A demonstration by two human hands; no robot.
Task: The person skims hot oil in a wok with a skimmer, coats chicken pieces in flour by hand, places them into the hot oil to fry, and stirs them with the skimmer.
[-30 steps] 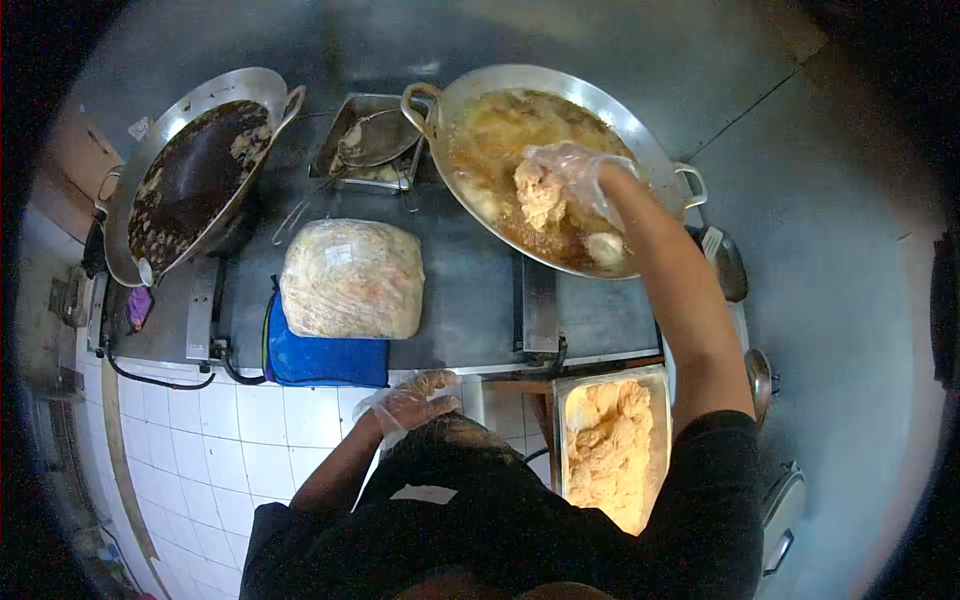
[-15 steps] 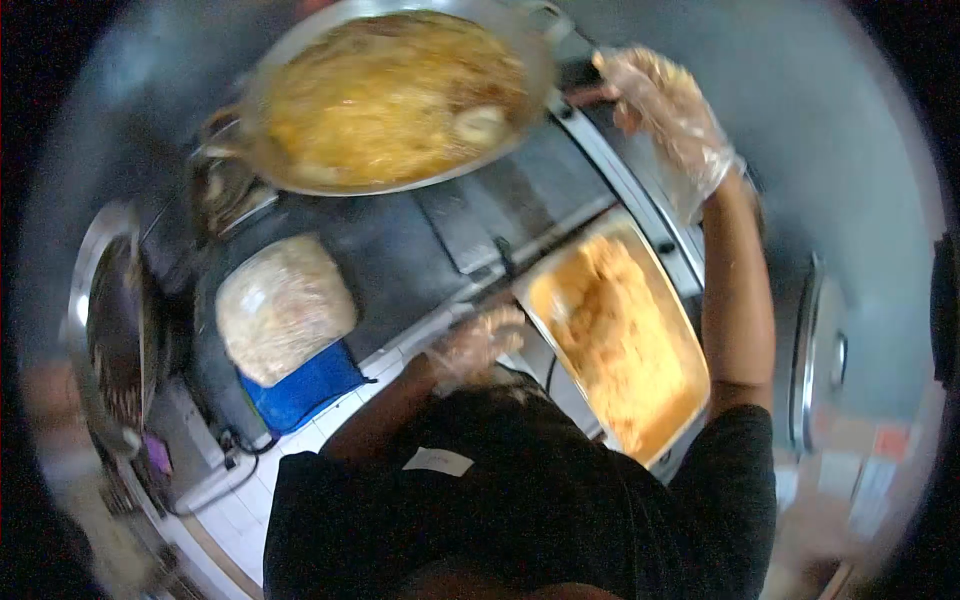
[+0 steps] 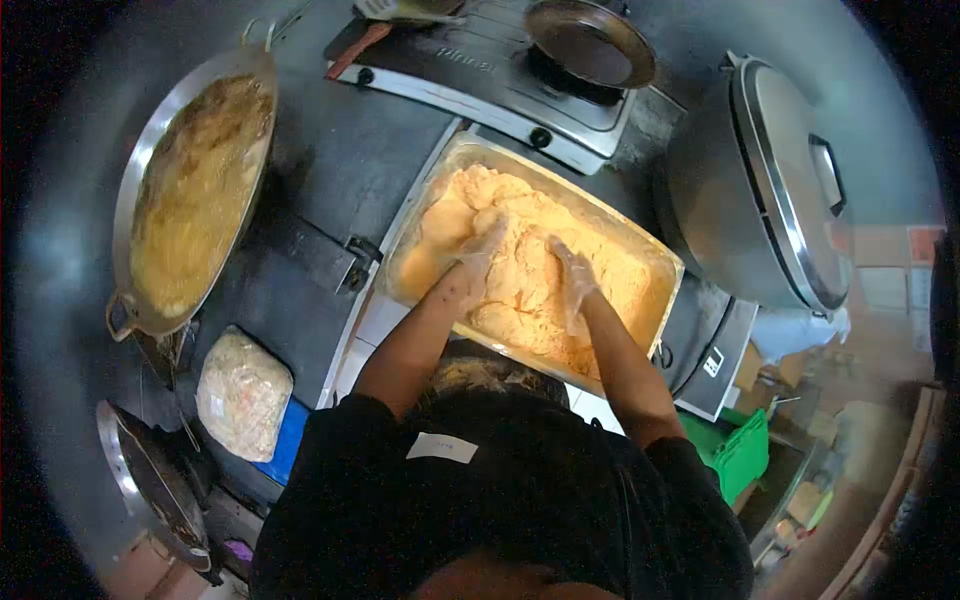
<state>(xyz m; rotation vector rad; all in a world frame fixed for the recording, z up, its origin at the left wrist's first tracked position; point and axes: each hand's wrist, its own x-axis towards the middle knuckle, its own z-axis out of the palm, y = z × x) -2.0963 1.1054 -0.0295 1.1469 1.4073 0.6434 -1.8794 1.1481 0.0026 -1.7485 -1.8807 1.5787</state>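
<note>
A rectangular metal tray (image 3: 668, 298) in front of me is filled with pale orange breading flour (image 3: 525, 285). Both of my hands wear clear plastic gloves and press into this flour. My left hand (image 3: 482, 258) lies in the left half, fingers stretched forward, their tips partly covered. My right hand (image 3: 574, 272) rests a little to the right, its fingers extended and angled toward the left hand. A gap of flour separates the two hands. Neither grips anything that I can make out. Flour coats the gloves.
A large wok (image 3: 262, 190) of bubbling oil with frying food stands left. Beyond the tray is a gas stove (image 3: 490, 70) with a frying pan (image 3: 590, 45). A big lidded pot (image 3: 715, 185) is right. A wrapped bag of pale food (image 3: 243, 390) and another wok (image 3: 125, 470) are lower left.
My view has turned right, away from the oil wok. My right hand has come down from beside the wok and my left hand from the tray's side, both into the flour.
</note>
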